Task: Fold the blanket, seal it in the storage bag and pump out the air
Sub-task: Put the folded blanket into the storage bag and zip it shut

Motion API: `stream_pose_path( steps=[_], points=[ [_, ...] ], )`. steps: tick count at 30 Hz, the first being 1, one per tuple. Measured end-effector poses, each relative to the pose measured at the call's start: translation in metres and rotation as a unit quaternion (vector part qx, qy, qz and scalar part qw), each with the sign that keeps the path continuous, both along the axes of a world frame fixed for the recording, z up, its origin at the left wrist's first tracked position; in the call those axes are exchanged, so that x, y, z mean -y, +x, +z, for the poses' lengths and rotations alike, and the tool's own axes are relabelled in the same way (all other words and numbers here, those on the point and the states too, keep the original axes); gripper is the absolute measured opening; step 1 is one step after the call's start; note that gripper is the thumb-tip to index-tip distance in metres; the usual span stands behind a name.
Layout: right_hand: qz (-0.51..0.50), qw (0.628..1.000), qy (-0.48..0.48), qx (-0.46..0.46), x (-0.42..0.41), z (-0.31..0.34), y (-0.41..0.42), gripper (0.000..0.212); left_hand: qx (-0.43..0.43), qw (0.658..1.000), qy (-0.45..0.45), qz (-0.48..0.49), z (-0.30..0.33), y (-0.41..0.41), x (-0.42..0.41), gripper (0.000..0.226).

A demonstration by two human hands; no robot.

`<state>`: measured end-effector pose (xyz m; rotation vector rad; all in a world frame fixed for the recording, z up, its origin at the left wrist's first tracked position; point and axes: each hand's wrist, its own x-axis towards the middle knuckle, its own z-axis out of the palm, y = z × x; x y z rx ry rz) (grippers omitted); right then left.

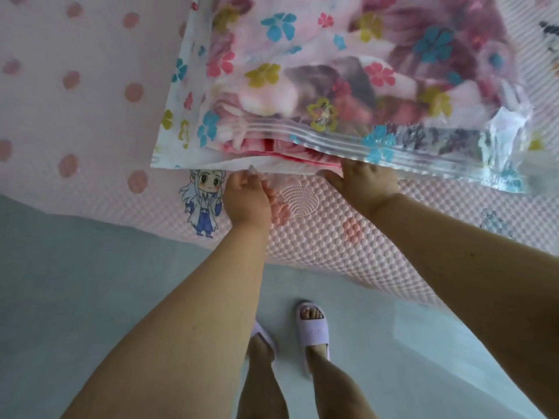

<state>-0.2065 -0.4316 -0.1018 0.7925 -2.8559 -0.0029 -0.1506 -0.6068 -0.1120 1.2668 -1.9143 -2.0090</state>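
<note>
The left hand (246,196) pinches the lower lip of the storage bag's mouth at its near edge, fingers curled on the plastic. The right hand (364,182) grips the same edge further along, under the ribbed zip strip (348,137); its fingertips are hidden beneath the bag, so I judge a grip rather than see one.

The flower-printed storage bag (302,71) lies on the bed, mouth toward the person and gaping between the hands. The folded pink blanket (290,152) sits inside, its red-edged folds just behind the opening.

The likely trouble: the blanket lies so close to the zip that fabric could catch in the strip, leaving a gap that lets air back in when pumping. The bag's crumpled right corner (508,128) could also misalign the two strips.

Under the bag lies a pink dimpled mat (332,237) with a cartoon figure (202,201) just left of the left hand; beyond, a polka-dot sheet (75,86). Below, slippered feet (311,325) stand on grey floor. No pump is visible.
</note>
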Motion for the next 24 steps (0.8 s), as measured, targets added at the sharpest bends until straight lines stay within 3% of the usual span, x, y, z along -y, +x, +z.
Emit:
stream_pose_path(
  steps=[1,3,7,10,13,16,18,21,24],
  points=[
    [-0.001,1.000,-0.001,0.026,0.001,0.001,0.006,0.051,0.007,0.998,-0.052,-0.033,0.002,0.002,0.003,0.012],
    [0.047,0.996,-0.051,0.064,0.004,-0.001,0.022,0.047,0.011,0.986,-0.132,-0.104,0.001,0.007,0.007,0.025],
    [0.004,0.974,-0.074,0.212,0.023,-0.005,0.026,0.058,0.037,0.973,-0.158,-0.163,-0.005,-0.001,0.021,0.046],
    [-0.032,0.970,-0.079,0.228,0.029,-0.014,0.021,0.061,0.076,0.960,-0.169,-0.212,-0.014,-0.017,0.033,0.041],
    [-0.044,0.965,-0.045,0.254,0.029,-0.018,0.018,0.061,0.077,0.950,-0.176,-0.245,-0.020,-0.025,0.042,0.014],
    [-0.103,0.969,-0.060,0.217,0.018,-0.010,0.010,0.059,0.035,0.946,-0.195,-0.257,-0.016,-0.007,0.048,0.021],
    [-0.138,0.961,-0.084,0.224,0.004,-0.004,-0.002,0.055,-0.001,0.948,-0.175,-0.265,-0.014,0.002,0.050,0.017],
    [-0.084,0.973,-0.061,0.206,-0.005,0.005,0.004,0.048,-0.006,0.958,-0.065,-0.281,-0.002,-0.001,0.037,0.010],
    [-0.065,0.996,-0.060,-0.008,-0.002,0.001,0.029,0.042,0.021,0.965,0.098,-0.243,0.008,-0.018,0.003,0.016]
  ],
)
